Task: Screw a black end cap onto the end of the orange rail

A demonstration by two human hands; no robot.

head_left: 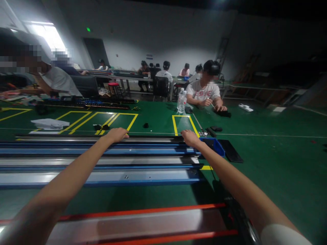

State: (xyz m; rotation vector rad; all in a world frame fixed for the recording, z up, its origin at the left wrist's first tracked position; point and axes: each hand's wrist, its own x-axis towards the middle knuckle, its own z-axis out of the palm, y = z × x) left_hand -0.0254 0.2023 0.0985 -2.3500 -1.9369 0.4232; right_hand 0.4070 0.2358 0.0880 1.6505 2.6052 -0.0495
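Observation:
Both my arms reach forward over long metal profiles lying side by side on a green table. My left hand (118, 135) is closed on the far dark-edged rail (153, 139), near its middle. At that rail's right end, my right hand (190, 137) is closed on it too. Nearer to me lie a blue-edged profile (153, 150), a silver one (153, 160) and a wider blue-edged profile (163, 176) with small holes. The undersides of my fingers are hidden.
Nearest me is an orange-edged profile (143, 223). Right of my right hand are a blue bin (219, 148) and a black flat object (231, 150). Bottles (182, 102) stand farther back. A person (203, 90) sits across the table; others are at left and behind.

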